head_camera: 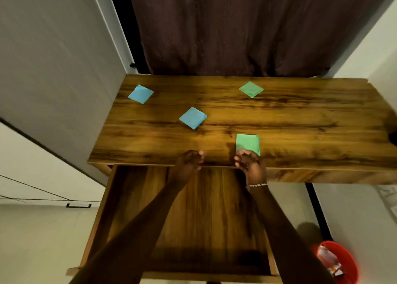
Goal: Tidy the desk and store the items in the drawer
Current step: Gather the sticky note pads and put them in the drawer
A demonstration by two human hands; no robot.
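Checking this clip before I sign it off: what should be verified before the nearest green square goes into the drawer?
1. Drawer pulled out: ok.
2. Room in drawer: ok, bare wood shows between the arms.
3. Right hand at near green square: ok, at its near edge.
4. Grip on that square: cannot tell.
5. Left hand free: ok, holds nothing.
6. Desk tidied: not ok; far green square, left blue square and middle blue square lie on it.
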